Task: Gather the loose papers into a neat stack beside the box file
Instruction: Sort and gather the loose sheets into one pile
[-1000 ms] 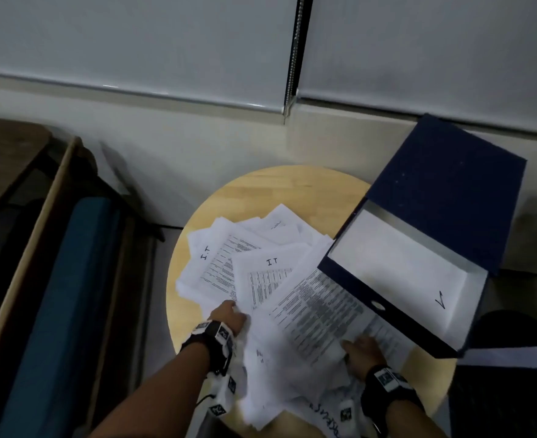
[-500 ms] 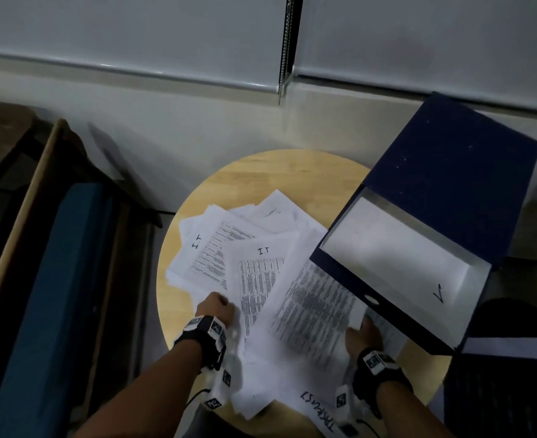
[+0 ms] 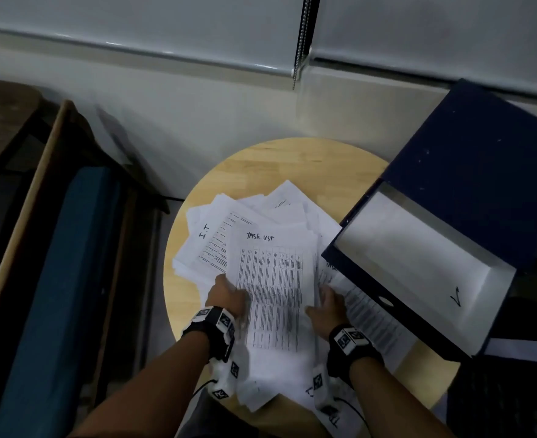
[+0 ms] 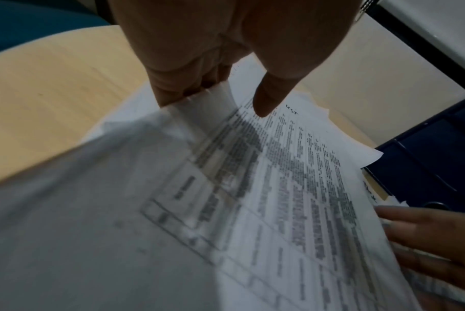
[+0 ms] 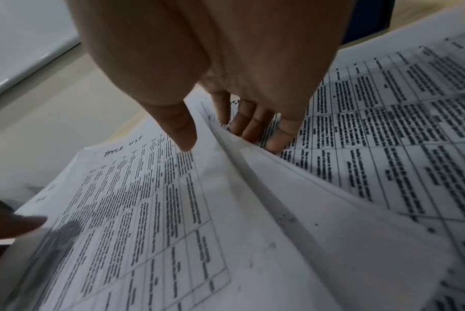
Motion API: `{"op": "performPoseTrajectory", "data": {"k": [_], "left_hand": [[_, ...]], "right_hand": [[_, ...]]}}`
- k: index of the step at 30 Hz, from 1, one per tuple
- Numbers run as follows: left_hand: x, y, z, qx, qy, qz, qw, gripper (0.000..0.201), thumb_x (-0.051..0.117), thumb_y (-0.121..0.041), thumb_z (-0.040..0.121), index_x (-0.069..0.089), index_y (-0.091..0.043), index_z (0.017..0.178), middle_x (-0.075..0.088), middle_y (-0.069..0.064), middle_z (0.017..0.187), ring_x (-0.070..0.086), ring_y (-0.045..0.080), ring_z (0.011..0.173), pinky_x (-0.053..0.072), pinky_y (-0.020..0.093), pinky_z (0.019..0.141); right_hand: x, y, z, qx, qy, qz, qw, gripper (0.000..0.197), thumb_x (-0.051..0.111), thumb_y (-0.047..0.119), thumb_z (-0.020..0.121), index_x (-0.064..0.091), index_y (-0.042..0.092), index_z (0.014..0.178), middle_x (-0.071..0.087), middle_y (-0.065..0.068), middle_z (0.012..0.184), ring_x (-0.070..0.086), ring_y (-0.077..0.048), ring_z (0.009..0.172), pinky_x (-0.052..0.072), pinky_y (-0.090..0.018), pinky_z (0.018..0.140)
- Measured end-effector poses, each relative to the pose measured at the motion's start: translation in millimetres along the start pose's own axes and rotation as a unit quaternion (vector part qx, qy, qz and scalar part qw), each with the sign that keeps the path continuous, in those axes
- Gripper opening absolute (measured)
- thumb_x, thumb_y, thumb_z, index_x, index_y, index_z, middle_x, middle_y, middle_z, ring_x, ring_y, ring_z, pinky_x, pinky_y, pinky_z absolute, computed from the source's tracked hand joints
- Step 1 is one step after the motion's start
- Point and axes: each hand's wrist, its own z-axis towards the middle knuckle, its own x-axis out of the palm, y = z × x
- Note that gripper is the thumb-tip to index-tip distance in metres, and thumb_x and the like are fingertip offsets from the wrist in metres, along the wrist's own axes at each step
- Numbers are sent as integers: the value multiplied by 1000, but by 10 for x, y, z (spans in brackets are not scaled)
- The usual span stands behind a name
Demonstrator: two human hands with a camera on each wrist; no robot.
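Note:
Loose white printed papers (image 3: 226, 235) lie fanned over a round wooden table (image 3: 280, 162). An open dark blue box file (image 3: 425, 270) sits at the table's right, its lid up, with one sheet partly under its front. Both hands hold a sheaf (image 3: 273, 295) topped by a sheet headed "TASK LIST". My left hand (image 3: 229, 295) pinches the sheaf's left edge (image 4: 213, 99), thumb above and fingers beneath. My right hand (image 3: 324, 298) grips the right edge (image 5: 239, 151), thumb on top and fingers under it. More sheets hang over the near rim.
A blue cushioned seat in a wooden frame (image 3: 71, 279) stands left of the table. Behind it are a wall and window blinds with a bead chain (image 3: 300, 42). A dark object with a white sheet (image 3: 520, 352) lies at the lower right. Bare wood shows along the far rim.
The hands have drawn closer together, and the right hand has moved left, away from the box file. A sheet headed "TASK LIST" now lies on top between them.

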Motion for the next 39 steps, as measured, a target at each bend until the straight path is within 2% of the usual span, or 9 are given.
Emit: {"op": "performPoseTrajectory", "data": {"k": [3, 8, 12, 16, 26, 30, 35, 37, 39], "left_hand": [[-46, 31, 15, 0, -3, -13, 1000, 61, 59, -22, 86, 37, -4, 140, 52, 19, 133, 53, 36, 117, 44, 35, 84], [-51, 10, 29, 14, -4, -11, 1000, 42, 56, -21, 84, 53, 0, 121, 57, 23, 122, 57, 34, 97, 46, 36, 79], [-379, 102, 136, -137, -143, -142, 970, 63, 60, -20, 83, 35, -3, 138, 34, 24, 141, 46, 43, 120, 43, 42, 90], [-597, 229, 322, -193, -96, -110, 970, 59, 51, -32, 88, 42, 2, 136, 42, 25, 141, 42, 42, 129, 38, 44, 102], [-434, 95, 453, -52, -169, -100, 979, 58, 62, -10, 83, 29, -8, 130, 48, 24, 126, 50, 46, 115, 47, 54, 90], [-551, 72, 459, -19, -234, -66, 970, 36, 52, -8, 81, 42, -11, 115, 58, 19, 113, 51, 44, 109, 46, 54, 89], [-553, 3, 497, 102, -203, -76, 971, 41, 61, -9, 80, 46, -15, 117, 60, 17, 112, 52, 38, 110, 46, 47, 92], [-469, -30, 471, 156, -172, -111, 966, 52, 61, -2, 79, 41, -17, 124, 55, 10, 120, 52, 31, 113, 47, 37, 95], [-427, -53, 402, 147, -152, -172, 962, 55, 48, 11, 79, 38, -15, 127, 53, 3, 112, 51, 24, 105, 47, 26, 83]], "right_hand": [[-44, 80, -21, 31, -63, 32, 997, 62, 64, 16, 84, 41, 9, 141, 46, -16, 139, 47, -36, 127, 43, -42, 105], [69, 44, 111, 28, -49, 49, 997, 70, 63, 31, 71, 46, 16, 138, 57, -14, 129, 60, -33, 110, 54, -47, 94], [87, 39, 172, 34, -66, 26, 997, 70, 65, 32, 70, 46, 17, 136, 58, -15, 129, 60, -35, 110, 53, -48, 95], [95, 103, 98, 32, -62, -13, 997, 64, 64, 31, 76, 50, 14, 136, 51, -17, 131, 55, -38, 115, 51, -46, 98], [124, 42, 137, 2, -59, 6, 998, 50, 68, 32, 74, 61, 16, 122, 58, -13, 117, 64, -31, 98, 57, -44, 89], [142, -6, 177, -8, -55, 4, 998, 58, 68, 37, 69, 59, 17, 124, 59, -13, 119, 63, -32, 101, 57, -46, 89], [53, 124, 33, -3, -61, 22, 998, 30, 71, 15, 79, 65, 11, 108, 61, -2, 96, 66, -28, 92, 57, -40, 89], [49, 129, 14, 3, -61, 19, 998, 34, 71, 16, 80, 62, 11, 113, 56, -3, 102, 64, -30, 95, 55, -39, 91], [58, 159, -5, 5, -67, 8, 998, 48, 73, 20, 79, 57, 9, 123, 52, -11, 117, 62, -35, 103, 53, -40, 94]]}}
